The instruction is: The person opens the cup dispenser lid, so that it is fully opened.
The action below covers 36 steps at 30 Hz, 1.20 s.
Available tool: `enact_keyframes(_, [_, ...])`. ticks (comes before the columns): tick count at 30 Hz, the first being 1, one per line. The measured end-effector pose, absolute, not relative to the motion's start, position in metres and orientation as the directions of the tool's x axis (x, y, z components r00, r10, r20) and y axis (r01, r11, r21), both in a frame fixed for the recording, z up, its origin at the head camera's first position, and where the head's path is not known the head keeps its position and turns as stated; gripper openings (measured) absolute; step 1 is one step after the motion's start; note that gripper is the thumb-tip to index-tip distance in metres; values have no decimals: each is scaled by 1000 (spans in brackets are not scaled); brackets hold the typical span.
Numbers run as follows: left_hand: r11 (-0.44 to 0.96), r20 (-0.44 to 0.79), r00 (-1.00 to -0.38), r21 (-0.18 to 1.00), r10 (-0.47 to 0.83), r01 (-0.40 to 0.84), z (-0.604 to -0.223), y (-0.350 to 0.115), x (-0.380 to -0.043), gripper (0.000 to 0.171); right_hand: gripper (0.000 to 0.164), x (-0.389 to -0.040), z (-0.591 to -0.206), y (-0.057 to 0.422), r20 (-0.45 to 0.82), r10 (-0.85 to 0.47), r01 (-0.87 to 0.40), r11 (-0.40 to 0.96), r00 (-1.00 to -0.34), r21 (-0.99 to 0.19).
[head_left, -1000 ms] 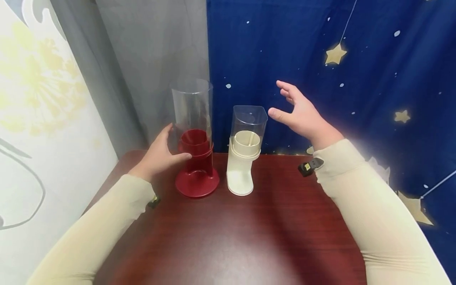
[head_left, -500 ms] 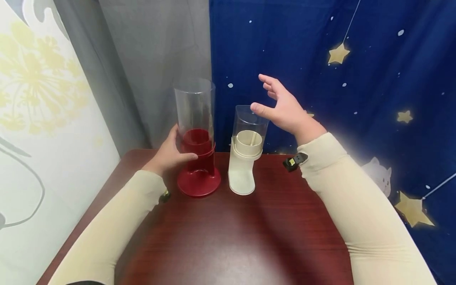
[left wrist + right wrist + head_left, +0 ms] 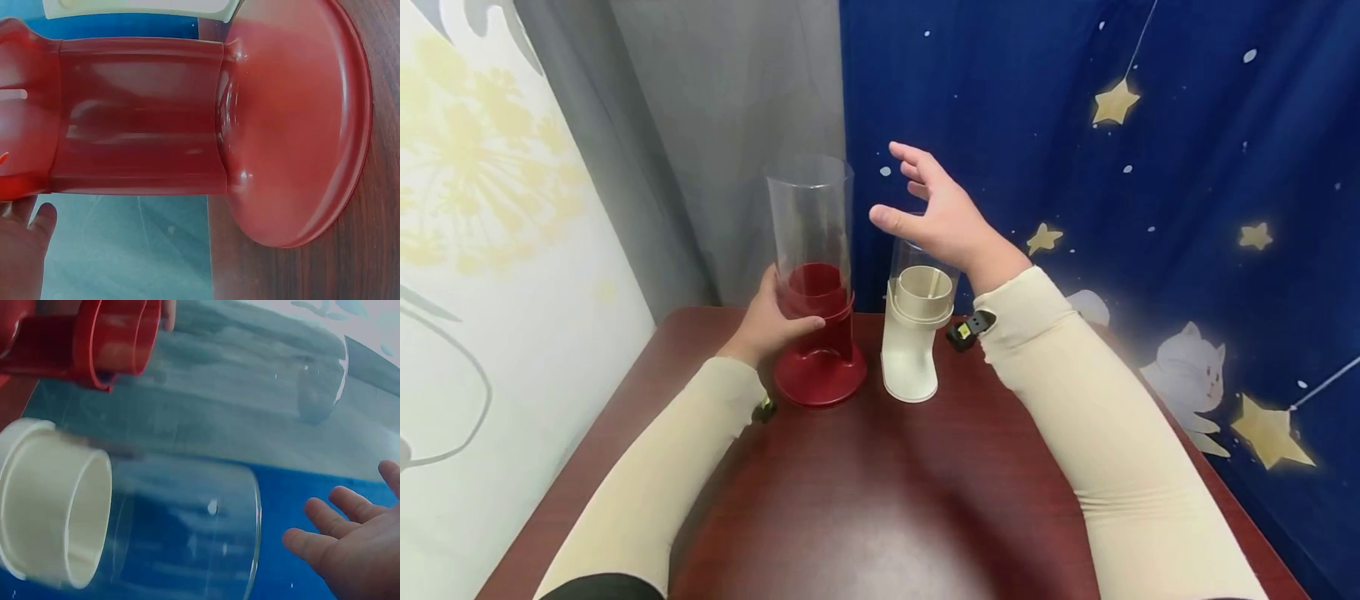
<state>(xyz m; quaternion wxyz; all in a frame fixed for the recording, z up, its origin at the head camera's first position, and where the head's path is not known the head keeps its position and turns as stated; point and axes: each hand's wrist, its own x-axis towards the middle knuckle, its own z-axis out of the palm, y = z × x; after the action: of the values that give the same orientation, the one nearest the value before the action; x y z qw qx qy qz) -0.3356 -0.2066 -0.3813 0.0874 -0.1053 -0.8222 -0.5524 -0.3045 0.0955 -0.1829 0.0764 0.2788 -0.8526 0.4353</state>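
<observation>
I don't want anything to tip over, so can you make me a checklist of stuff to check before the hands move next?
1. Red stand upright on the table: ok.
2. Cream stand upright on the table: ok.
3. Taller clear tube up on the red stand, shorter clear tube up on the cream one: ok.
4. Left hand at the red stand: ok, with its thumb in front.
5. Left hand holding firmly: cannot tell.
6. Right hand steadying the cream stand: not ok; it is open and apart from the shorter clear tube.

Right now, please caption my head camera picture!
Left hand at the red stand, right hand open near the cream stand.
</observation>
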Motion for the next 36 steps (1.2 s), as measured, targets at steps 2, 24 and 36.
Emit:
enact_keyframes(2, [362,276,-959,889,64,280,-382,-205,-335,119,91,-306,-184,87,373,-412,-542,455,-831,-706])
enact_keyframes(24, [334,423,-906,849,31,408,-382,-194,-330,123,100,-319,-182,36,334,-426,-521,467,-840,-715])
enact_keyframes(36, [326,355,-933,878,48,351,-382,-195,-342,125,94,-335,-192,20,318,-428,-491,394,-846,-777])
